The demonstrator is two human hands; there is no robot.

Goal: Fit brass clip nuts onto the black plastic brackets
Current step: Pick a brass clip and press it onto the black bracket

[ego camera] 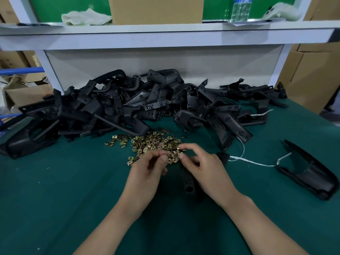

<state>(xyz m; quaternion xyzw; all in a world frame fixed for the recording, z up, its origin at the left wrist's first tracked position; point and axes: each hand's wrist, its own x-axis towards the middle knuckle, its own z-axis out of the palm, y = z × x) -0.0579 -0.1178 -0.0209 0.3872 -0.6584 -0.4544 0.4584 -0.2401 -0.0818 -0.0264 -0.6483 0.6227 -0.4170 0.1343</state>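
On mat (73, 181) — loose clip nuts (156, 142); L hand (147, 173), R hand (206, 170) pinching some.

A green bench (55, 199) bears black brackets (128, 103), brass clip nuts (152, 142).

left hand (147, 173), right hand (206, 170): 2 | clip nuts (156, 142): heap, uncountable | brackets (114, 105): pile, uncountable | box on shelf (156, 10): 1 | bottle (240, 10): 1

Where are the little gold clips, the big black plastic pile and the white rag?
Small brass clip nuts (156, 142): head view, middle of the loose heap.
Pile of black plastic brackets (117, 105): head view, a holed strip mid-pile.
Crumpled white cloth (86, 17): head view, its middle fold.
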